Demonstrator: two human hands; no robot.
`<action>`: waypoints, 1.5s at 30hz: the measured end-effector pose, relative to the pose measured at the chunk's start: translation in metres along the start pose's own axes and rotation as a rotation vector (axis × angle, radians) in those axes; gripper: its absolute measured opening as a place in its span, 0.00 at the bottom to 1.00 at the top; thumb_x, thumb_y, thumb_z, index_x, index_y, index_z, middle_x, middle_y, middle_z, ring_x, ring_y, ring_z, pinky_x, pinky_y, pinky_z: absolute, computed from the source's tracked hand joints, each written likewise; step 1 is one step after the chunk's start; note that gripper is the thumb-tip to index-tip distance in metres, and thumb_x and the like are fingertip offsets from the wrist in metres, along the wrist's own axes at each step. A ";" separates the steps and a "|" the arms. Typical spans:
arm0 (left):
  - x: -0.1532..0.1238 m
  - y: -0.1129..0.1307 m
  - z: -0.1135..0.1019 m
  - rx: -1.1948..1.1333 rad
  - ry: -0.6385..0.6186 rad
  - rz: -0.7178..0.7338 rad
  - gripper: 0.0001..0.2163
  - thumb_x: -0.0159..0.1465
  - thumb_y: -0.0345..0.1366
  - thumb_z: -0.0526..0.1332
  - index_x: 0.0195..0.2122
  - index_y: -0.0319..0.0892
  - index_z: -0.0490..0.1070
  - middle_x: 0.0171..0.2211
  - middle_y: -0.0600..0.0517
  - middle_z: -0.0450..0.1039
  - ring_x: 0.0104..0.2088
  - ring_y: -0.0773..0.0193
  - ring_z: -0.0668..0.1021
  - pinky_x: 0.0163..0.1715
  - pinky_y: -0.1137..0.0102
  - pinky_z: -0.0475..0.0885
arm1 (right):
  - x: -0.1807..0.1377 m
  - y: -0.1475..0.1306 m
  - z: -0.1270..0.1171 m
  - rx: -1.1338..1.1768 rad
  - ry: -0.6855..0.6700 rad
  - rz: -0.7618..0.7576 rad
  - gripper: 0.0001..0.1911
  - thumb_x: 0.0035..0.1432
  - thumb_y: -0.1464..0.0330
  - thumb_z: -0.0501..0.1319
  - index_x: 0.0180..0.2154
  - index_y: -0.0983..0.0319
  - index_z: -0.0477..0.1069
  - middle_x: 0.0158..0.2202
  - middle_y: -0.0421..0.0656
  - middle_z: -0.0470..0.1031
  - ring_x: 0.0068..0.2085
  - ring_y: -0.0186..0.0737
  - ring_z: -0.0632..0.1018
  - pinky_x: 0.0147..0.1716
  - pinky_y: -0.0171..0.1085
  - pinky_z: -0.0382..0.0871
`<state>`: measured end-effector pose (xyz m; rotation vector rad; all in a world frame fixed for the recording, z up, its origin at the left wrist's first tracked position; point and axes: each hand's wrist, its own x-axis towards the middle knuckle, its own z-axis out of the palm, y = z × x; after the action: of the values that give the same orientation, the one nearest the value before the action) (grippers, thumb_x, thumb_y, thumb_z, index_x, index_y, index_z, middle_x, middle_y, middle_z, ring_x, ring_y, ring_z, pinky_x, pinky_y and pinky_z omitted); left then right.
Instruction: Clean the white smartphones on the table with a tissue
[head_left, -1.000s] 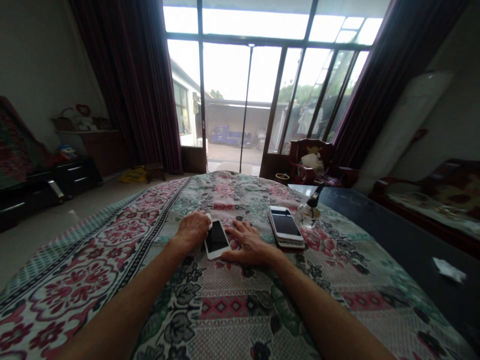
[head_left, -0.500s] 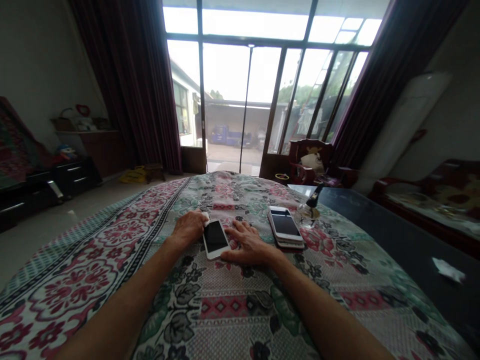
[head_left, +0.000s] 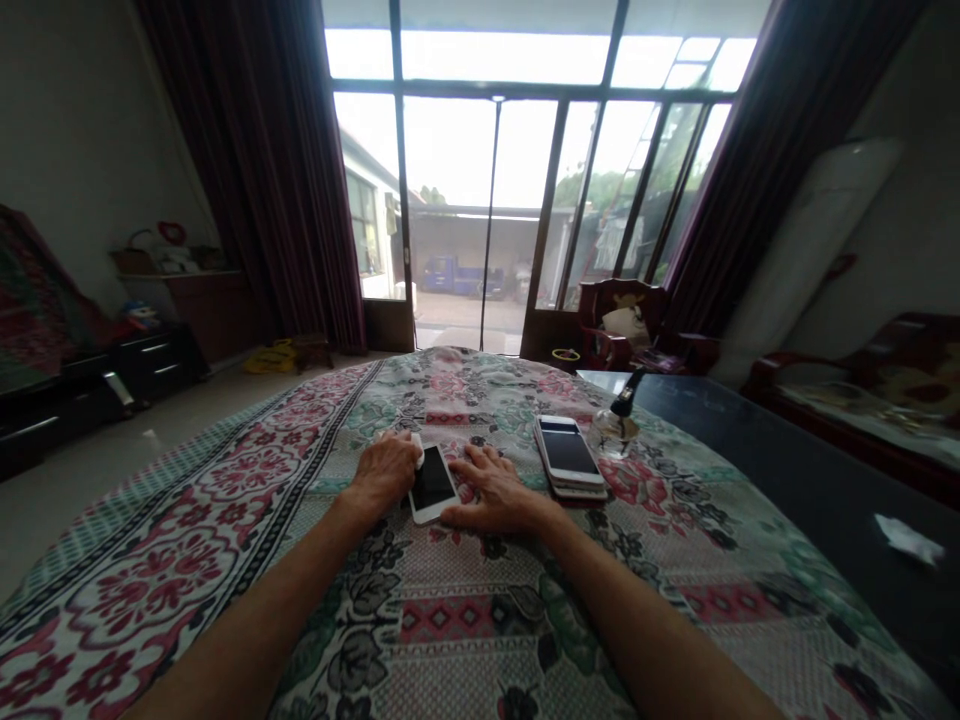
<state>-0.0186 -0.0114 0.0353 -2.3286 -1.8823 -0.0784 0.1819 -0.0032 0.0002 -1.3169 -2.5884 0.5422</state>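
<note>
Phone (head_left: 432, 487): any markings too small to read | left hand (head_left: 385, 468): pinching wad (head_left: 418, 452) | right hand (head_left: 496, 492): spread, thumb at phone edge

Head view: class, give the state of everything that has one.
White phone with black screen: face up, unlit.
Stacked phones, white one uppermost: top screen up, unlit.
Clear bottle with black top: standing upright.
Small white wad: gripped by left hand.
Right hand: spread open.
Dark purple fabric curtains: drawn apart.
White tissue or paper: crumpled.
</note>
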 end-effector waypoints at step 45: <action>-0.008 -0.023 0.001 -0.017 -0.036 0.228 0.13 0.63 0.27 0.53 0.36 0.45 0.77 0.38 0.47 0.73 0.44 0.57 0.72 0.38 0.68 0.69 | -0.001 -0.002 -0.005 0.058 -0.022 -0.002 0.49 0.44 0.42 0.64 0.64 0.51 0.54 0.70 0.46 0.41 0.68 0.64 0.41 0.62 0.61 0.37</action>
<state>-0.0426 -0.0143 0.0347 -2.5539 -1.6230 -0.0272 0.1824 -0.0037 0.0054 -1.2967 -2.5707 0.6299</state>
